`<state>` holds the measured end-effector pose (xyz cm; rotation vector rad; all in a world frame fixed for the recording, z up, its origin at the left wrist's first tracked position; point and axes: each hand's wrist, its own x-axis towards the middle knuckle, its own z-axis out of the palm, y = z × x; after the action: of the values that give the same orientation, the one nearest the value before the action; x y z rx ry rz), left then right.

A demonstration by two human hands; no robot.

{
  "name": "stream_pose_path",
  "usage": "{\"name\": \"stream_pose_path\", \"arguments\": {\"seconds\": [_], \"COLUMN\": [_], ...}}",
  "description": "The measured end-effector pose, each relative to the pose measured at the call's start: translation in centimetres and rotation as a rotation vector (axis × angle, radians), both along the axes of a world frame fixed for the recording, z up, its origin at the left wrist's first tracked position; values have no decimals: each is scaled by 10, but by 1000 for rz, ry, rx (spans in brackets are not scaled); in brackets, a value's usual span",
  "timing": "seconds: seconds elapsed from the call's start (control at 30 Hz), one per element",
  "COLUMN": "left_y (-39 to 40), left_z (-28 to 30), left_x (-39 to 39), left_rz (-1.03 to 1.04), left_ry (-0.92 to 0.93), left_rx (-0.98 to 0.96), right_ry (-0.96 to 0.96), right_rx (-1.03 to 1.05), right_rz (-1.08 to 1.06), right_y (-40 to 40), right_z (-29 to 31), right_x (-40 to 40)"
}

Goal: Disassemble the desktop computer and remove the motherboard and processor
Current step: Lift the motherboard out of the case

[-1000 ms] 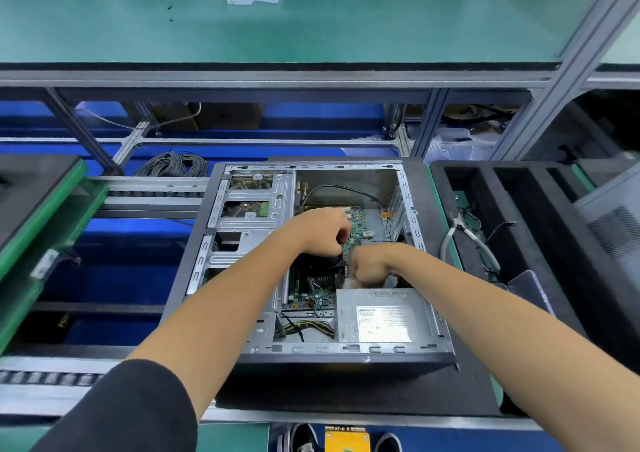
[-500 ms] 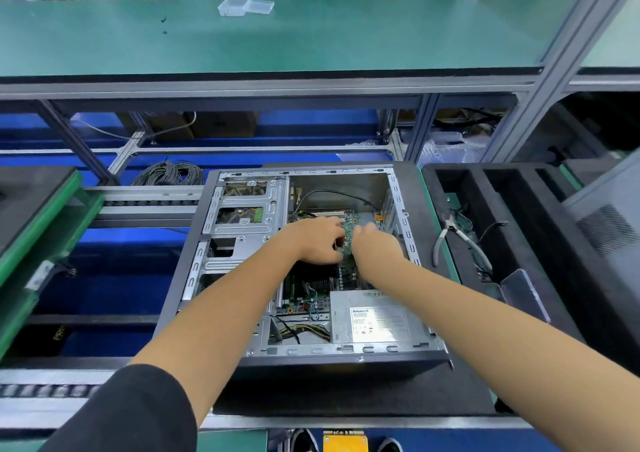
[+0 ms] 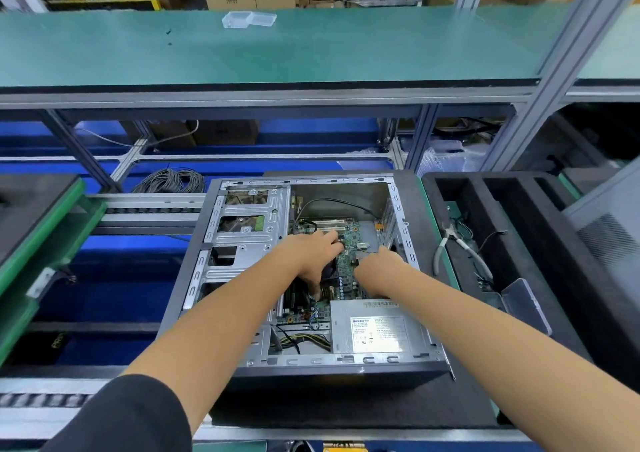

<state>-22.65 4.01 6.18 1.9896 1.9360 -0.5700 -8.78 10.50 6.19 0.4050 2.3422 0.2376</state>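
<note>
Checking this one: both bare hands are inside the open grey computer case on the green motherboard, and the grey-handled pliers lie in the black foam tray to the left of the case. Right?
Not quite. The head view shows the grey-handled pliers in the black foam tray to the right of the open grey computer case, not the left. Both hands, left and right, are on the green motherboard.

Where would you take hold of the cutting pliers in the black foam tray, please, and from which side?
Grip the cutting pliers by their two pale handles, coming from above. They lie flat in a narrow channel of the black foam tray, jaws pointing away and handles splayed toward the person, so the near ends are probably easiest to reach.
</note>
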Motion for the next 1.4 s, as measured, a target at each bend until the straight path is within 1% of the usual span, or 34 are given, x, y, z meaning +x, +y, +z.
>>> {"name": "stream_pose_path", "arguments": {"seconds": [0.1, 0.27, 0.43, 0.5, 0.6, 0.7, 0.8, 0.9, 1.03, 1.1, 1.17, 1.2, 1.27, 1.33, 1.4], "left_y": [-2, 3, 4, 4, 8, 12, 11, 10, 7, 6, 5, 4, 2, 2, 2], "left_z": [-3, -1, 2, 3, 8, 12, 12, 16, 26, 29, 31, 32, 34, 34, 34], "left_x": [1, -1, 0, 0, 1, 5, 4, -2, -8, -8, -7, -7, -7, -8, -9], "left_rz": [33, 68, 118, 138, 131, 107, 92, 109, 125, 129, 145, 153, 157, 146, 134], "left_ry": [39, -38, -54, -65, -79, -40, 18, 13, 6, 15, 35, 43, 52, 47, 43], "left_rx": [-33, 12, 24, 10, -23, -21, 4, 4, -5, 2, 4, 0, -12, 3, 27], "right_ry": [4, 18, 9, -11, -90, -99, -37, 85, 254, 300, 332, 394, 383, 418, 406], "right_rx": [-7, -82, -93, -84, -88, -115, -120, -103, -157, -165, -220, -242, -282, -337, -356], "right_rz": [-17, -105, -107, -103, -127, -135, -146, -190, -373, -501, -612, -657, -683, -812, -802], "right_y": [-1, 3, 4, 2, 0, -2, -5, -5, -4, -1, 1, -1, -6, -7, -8], "right_z": [-3, -1, -2, -3, -3, 3, 5, 9, 19, 20, 18, 22, 24, 23, 19], "right_x": [1, -1, -2, -3, -4, -5, -4, -1, -10, -16, -19, -21, -20, -21, -20]}}
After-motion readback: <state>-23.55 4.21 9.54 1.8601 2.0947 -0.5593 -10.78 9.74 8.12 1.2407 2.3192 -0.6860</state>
